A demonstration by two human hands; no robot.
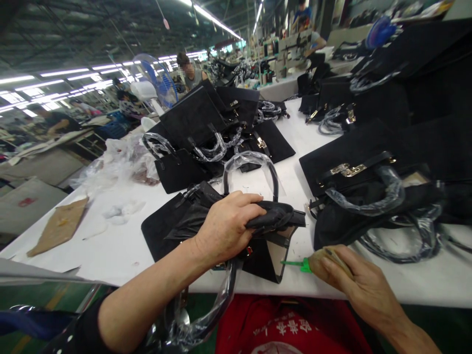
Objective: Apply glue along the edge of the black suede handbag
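Note:
A black handbag lies on the white table in front of me, its dark lining bunched up at the top. My left hand is closed over this lining, with the fingers curled around its folded edge. One plastic-wrapped handle arches up behind the hand, and another handle hangs over the table's front edge. At the bag's right end a pale inner side shows. Close to it, my right hand grips a yellowish-brown squeeze bottle with a thin green nozzle, whose tip points left toward that pale side.
More black handbags with gold clasps crowd the right, and others are heaped at the back. Clear plastic wrapping and a brown cardboard piece lie at left. A blue fan stands behind; several people work farther off.

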